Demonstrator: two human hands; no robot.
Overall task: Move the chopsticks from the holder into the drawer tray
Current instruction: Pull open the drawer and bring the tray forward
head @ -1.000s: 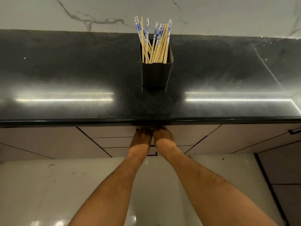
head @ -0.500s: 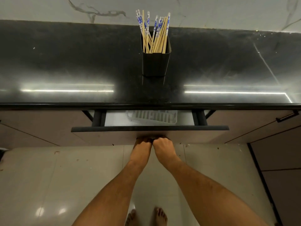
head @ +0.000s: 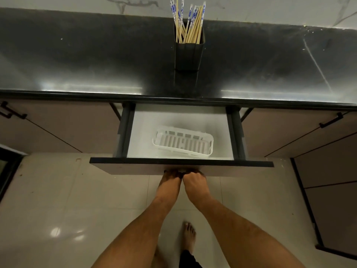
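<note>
Several wooden chopsticks [head: 190, 26] with blue-and-white tops stand upright in a dark square holder [head: 188, 55] at the back of the black countertop. Below the counter's edge the drawer [head: 181, 163] stands pulled out. A white slotted tray [head: 183, 144] lies inside it, right of centre, with nothing in it. My left hand [head: 171, 181] and my right hand [head: 194, 181] sit side by side, both curled under the lower edge of the drawer front, gripping it. The fingertips are hidden beneath the panel.
The black countertop [head: 77, 60] meets a white marble wall behind. Closed cabinet fronts with dark bar handles [head: 331, 120] flank the drawer. Pale glossy floor tiles [head: 58, 200] lie below, with my bare feet [head: 189, 236] on them.
The drawer has slid out from shut to wide open, pulled by both hands, and the white tray has come into sight. The view has tilted downward.
</note>
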